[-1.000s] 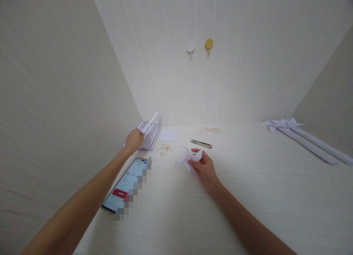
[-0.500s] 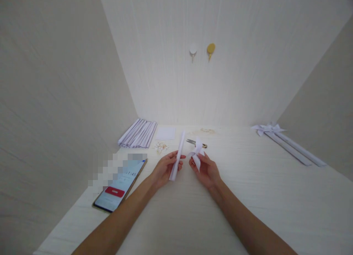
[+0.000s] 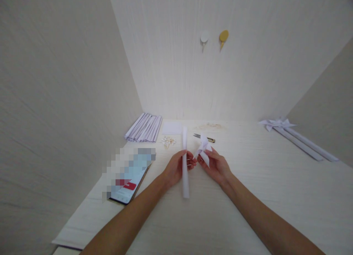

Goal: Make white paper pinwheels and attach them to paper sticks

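Between the thumb and fingers of my left hand [image 3: 176,168] is a rolled white paper tube [image 3: 185,178], held nearly upright in the view. A folded white paper pinwheel [image 3: 204,147] is pinched in my right hand [image 3: 217,167], its blades spread toward the tube. The two hands are close together, and the tube and pinwheel look apart. Just behind the pinwheel lies a pair of thread snips [image 3: 211,139], partly covered by it. A small pile of white and gold pins or beads [image 3: 168,142], too small to make out, sits left of the tube.
Many rolled paper tubes [image 3: 145,128] lie stacked at the back left, beside square white paper [image 3: 171,128]. A phone [image 3: 129,192] rests near my left forearm. Finished pinwheels on sticks [image 3: 300,143] lie at the right. Two hooks [image 3: 224,36] hang on the back wall.
My left hand has turned the paper tube more upright, with its lower end now nearer me. The right hand still holds the pinwheel, slightly turned. The whole view has shifted a little.
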The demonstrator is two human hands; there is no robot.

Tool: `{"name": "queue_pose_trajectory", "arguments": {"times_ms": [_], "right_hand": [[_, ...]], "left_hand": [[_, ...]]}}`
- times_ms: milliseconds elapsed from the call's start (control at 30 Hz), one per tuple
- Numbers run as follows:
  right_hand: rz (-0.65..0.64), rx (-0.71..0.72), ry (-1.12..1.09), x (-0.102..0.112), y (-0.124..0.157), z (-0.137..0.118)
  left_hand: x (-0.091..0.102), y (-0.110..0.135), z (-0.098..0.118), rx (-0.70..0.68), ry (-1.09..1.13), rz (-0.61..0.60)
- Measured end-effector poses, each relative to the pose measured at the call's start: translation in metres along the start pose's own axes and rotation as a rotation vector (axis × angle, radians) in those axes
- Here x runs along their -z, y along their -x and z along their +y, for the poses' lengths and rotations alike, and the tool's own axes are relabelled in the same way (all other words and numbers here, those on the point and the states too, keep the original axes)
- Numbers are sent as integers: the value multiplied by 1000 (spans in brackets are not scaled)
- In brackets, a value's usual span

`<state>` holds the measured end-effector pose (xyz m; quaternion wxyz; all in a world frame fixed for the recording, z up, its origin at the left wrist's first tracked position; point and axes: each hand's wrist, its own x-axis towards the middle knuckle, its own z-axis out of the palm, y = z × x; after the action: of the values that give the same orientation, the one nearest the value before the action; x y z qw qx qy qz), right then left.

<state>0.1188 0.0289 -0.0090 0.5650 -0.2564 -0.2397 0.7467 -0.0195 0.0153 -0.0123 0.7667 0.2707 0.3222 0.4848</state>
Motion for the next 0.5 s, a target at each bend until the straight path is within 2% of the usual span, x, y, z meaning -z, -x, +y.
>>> {"name": "queue_pose_trajectory", "arguments": {"times_ms": [333, 500], "right_hand": [[-38, -59, -10, 1, 1, 1], [-33, -73, -64, 1, 1, 0]], "left_hand": [[-1, -3, 5, -104, 6, 88], [0, -3, 4, -176, -44, 53]]}}
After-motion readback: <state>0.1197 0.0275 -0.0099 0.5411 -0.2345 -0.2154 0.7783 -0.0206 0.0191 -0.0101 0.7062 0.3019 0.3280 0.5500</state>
